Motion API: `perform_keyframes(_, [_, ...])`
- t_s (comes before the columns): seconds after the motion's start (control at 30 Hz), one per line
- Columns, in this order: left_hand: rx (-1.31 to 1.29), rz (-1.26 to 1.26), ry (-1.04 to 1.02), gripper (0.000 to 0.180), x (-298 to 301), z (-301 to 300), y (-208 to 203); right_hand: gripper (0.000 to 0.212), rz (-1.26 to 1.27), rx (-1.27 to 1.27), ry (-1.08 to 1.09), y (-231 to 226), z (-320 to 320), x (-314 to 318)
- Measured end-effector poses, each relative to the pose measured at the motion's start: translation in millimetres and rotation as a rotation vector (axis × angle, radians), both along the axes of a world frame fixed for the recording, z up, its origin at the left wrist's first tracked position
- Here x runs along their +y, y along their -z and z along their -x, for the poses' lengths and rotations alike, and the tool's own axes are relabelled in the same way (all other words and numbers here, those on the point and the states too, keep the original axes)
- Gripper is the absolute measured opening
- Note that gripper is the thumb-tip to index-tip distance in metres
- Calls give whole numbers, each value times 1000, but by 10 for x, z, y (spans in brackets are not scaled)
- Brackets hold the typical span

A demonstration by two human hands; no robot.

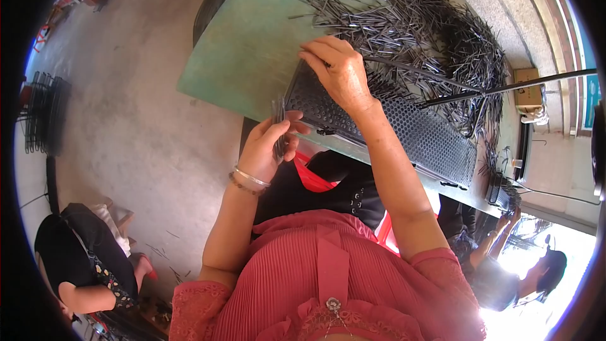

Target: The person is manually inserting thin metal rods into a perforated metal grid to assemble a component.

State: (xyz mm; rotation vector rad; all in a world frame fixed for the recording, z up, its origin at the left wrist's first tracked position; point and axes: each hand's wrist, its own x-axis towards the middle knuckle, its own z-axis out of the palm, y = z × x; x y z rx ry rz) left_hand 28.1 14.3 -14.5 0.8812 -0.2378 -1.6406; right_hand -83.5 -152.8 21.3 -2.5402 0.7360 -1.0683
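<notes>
My left hand is closed round a small bundle of thin dark rods held upright, just off the table's near edge. My right hand hovers over the left end of a black board full of round holes. Its thumb and fingers come together in a pinch; whatever is between them is too small to make out. Behind the board, a big heap of loose dark rods spreads across the green table.
A dark bar crosses above the heap at right. A small cardboard box stands by the wall. One person is at lower left, another works at lower right. Dark metal racks stand at far left.
</notes>
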Motion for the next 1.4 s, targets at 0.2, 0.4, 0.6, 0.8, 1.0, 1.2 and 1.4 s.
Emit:
perform_keyframes(0.2, [-1,-14,-3,31,0,10,22,13,-8,-149,70,45,26,1])
perform_keyframes(0.4, [85,-7,66,33,23,36,91,14,99,-176,167,143,95,65])
perform_keyframes(0.6, [45,-73,172,33,26,104,-77,15,194,-110,110,166,129,83])
perform_keyframes(0.8, [78,9,198,33,11,117,-112,17,-192,-188,106,-24,180,244])
perform_keyframes(1.0, [50,109,161,32,18,184,-158,29,-1278,-49,-122,-209,395,583])
perform_keyframes(1.2, [-161,41,88,32,-7,290,-111,18,-1149,-143,-1,-124,491,602])
perform_keyframes(1.4, [-731,239,59,29,-14,353,-88,18,-1134,-116,-26,-158,510,601])
